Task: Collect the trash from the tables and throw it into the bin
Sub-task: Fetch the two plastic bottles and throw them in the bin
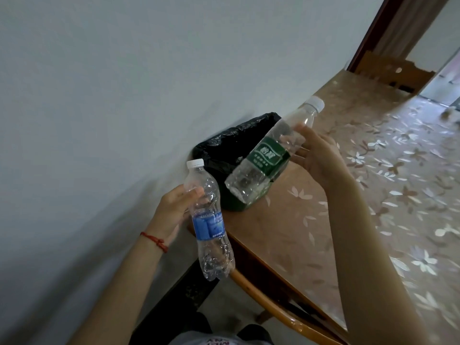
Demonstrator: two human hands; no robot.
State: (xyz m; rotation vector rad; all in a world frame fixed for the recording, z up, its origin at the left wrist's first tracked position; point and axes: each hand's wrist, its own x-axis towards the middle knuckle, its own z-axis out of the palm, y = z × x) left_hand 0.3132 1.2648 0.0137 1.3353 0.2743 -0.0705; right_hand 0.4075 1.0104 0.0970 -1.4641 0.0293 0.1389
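My left hand (171, 210) grips an empty clear bottle with a blue label (210, 227), held upright off the table's near corner, white cap on top. My right hand (316, 155) holds a second empty clear bottle with a green label (267, 155), tilted with its base low over the bin and its white cap pointing up and right. The bin (224, 148) is lined with a black bag and stands on the table's corner against the wall; its mouth is open, and the green-labelled bottle hides part of it.
The wooden table (286, 235) carries a floral beige cover and runs away along the pale wall (99, 95). A wooden chair back (390, 70) stands at the far end by a doorway. A curved chair rail (273, 305) lies below the near table edge.
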